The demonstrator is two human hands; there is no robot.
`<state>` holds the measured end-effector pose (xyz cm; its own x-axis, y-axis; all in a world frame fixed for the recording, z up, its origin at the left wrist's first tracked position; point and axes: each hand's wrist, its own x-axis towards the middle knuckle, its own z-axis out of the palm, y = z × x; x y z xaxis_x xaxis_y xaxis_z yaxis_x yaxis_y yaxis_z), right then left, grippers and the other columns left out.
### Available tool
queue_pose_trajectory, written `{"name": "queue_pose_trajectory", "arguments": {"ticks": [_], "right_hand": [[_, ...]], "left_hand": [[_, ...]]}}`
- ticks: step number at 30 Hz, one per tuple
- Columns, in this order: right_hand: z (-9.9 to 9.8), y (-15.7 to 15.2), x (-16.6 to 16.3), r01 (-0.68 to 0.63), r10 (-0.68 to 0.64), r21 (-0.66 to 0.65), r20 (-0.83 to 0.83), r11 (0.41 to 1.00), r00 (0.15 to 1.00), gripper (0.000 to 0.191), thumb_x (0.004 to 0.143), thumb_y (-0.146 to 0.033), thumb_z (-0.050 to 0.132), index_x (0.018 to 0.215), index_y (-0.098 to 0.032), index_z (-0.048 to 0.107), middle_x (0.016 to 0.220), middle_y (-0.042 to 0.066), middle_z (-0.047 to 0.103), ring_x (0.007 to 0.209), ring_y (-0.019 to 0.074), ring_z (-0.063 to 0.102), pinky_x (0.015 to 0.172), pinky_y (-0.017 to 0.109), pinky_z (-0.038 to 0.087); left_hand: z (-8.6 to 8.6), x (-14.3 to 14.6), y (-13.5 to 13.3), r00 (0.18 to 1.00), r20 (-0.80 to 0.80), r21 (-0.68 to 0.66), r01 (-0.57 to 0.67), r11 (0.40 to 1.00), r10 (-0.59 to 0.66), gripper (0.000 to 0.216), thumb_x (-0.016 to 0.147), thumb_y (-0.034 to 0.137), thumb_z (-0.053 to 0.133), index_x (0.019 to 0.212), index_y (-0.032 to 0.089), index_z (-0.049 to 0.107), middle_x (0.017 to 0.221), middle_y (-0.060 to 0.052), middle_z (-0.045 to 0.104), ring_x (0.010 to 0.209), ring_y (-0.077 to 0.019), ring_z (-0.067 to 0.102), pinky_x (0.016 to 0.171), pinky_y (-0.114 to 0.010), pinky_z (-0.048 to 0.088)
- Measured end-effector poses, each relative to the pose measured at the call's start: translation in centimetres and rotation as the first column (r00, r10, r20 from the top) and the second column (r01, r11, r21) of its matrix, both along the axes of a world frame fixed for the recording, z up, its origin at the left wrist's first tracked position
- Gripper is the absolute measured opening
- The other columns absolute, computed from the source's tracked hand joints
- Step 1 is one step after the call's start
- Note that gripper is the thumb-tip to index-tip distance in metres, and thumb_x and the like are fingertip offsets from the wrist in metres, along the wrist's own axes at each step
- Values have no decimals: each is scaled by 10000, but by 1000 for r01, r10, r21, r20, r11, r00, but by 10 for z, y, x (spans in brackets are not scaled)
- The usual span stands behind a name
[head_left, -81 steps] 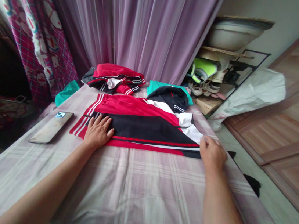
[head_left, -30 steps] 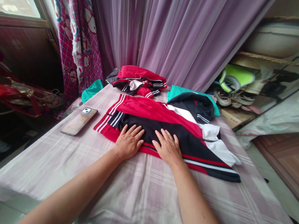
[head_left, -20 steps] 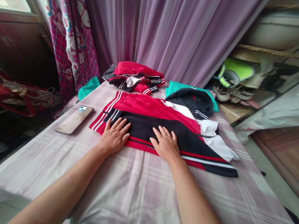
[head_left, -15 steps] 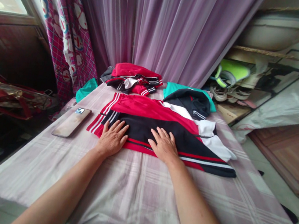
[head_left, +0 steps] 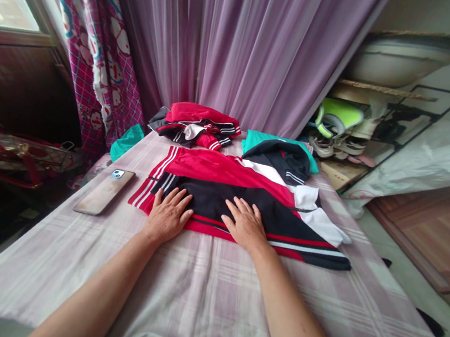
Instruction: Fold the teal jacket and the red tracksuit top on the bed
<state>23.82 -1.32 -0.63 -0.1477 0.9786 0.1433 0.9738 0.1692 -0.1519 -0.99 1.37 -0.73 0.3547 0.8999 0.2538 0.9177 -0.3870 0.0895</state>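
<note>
**A:** Pressing down just past the bare stretch of the bed [head_left: 206, 300], with the left hand [head_left: 168, 215] and the right hand [head_left: 245, 226] side by side on the near hem of the red-and-black jacket [head_left: 224, 177]. Each grip spread flat, fingers apart, clamped on nothing. Lying folded across the middle of the bed, that jacket.

**B:** Looks like smoothing a fold. Best to hold the palms low and sweep outward from the middle, toward the striped end on the left and the black tip on the right, so as not to drag the layers askew. Worth pinning with one palm while stroking with the other.

**A:** Any room for that?

**B:** Plenty on the near side, over plain checked sheet. Tighter leftward: mind the phone [head_left: 104, 192], just beside the striped end and near the bed's left edge. Rightward, watch the white sleeve [head_left: 320, 221] and the black tip, reaching close to the right edge, with floor beyond.

**A:** And farther back?

**B:** Crowded. Up against the jacket's far side, a dark folded garment [head_left: 283, 157] on a teal cloth [head_left: 254, 136], and to their left a second red bundle [head_left: 198, 123]. Behind those, only the purple curtain [head_left: 246, 43]. Probably safer to work sideways or draw toward the near edge than to push forward.
</note>
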Motion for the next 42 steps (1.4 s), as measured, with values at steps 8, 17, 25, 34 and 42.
{"name": "queue_pose_trajectory", "arguments": {"ticks": [8,17,25,34,42], "right_hand": [[0,-1,0,3,-3,4,-18,1000,1000,504,1002,-437,433,1461,-247,515,1550,105,467,1439,251,392,1186,501,247],[-2,-1,25,134,-134,16,-5,991,991,476,987,-422,439,1419,-264,561,1515,95,514,1413,264,426,1169,537,261],[-2,-6,49,271,-271,19,2,962,963,434,985,-395,456,1373,-259,597,1511,85,518,1405,270,438,1131,552,320],[58,62,70,243,-246,50,40,969,969,418,963,-327,429,1282,-271,693,1177,73,751,1050,265,698,903,374,515],[92,199,72,264,-252,-84,135,961,958,536,977,-354,437,1512,-319,453,1322,80,680,1179,270,646,947,358,493]], "left_hand": [[1,0,0,1000,-8,-9,-7,1000,7,488,1009,438,352,1419,277,564,1513,-74,520,1444,-287,410,1220,-603,173],[0,1,0,1000,1,8,-12,1000,12,474,997,450,380,1402,300,578,1501,-68,537,1437,-293,418,1220,-609,160],[3,3,-2,1000,19,-9,-8,1000,9,469,990,443,407,1392,283,587,1492,-79,544,1427,-309,433,1206,-627,188],[64,-17,37,1000,11,-89,-27,996,28,468,998,484,337,1236,289,690,1164,-38,763,1022,-236,724,867,-342,541],[104,-35,173,980,-164,-150,-138,979,113,437,967,300,372,1249,201,690,1287,-121,697,1174,-285,651,983,-377,482]]}}
